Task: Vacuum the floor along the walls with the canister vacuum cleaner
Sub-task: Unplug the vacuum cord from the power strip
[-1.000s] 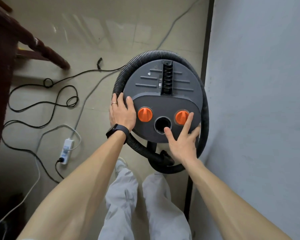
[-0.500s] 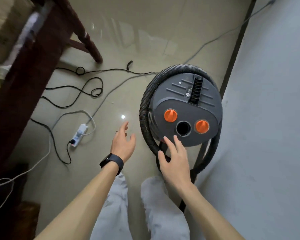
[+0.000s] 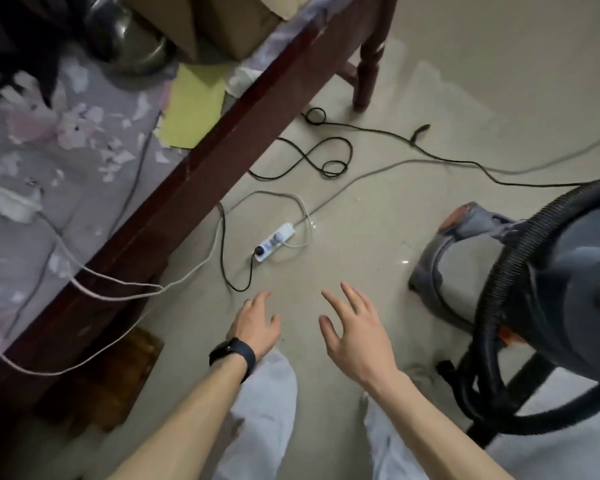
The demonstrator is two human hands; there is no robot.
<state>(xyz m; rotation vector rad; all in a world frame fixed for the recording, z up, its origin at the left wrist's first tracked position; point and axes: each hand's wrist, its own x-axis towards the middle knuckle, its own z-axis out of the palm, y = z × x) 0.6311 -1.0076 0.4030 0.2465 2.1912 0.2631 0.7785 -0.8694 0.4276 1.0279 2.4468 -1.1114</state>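
Observation:
The grey canister vacuum cleaner (image 3: 568, 282) with orange knobs stands at the right edge, and its black ribbed hose (image 3: 492, 292) is coiled around the body. My left hand (image 3: 255, 323), with a black watch on the wrist, hovers over the beige floor with fingers spread and holds nothing. My right hand (image 3: 352, 327) is also open and empty, stretched out over the floor to the left of the vacuum. Neither hand touches the vacuum.
A white power strip (image 3: 274, 241) lies on the floor ahead with a black cord (image 3: 329, 157) and grey cables trailing from it. A dark wooden bed frame (image 3: 201, 174) with a littered mattress fills the left. The wall's dark baseboard (image 3: 510, 407) runs at lower right.
Both hands have left the top of the vacuum and swung left over the floor. The view has turned left, so the vacuum now sits at the right edge and the bed has come into view.

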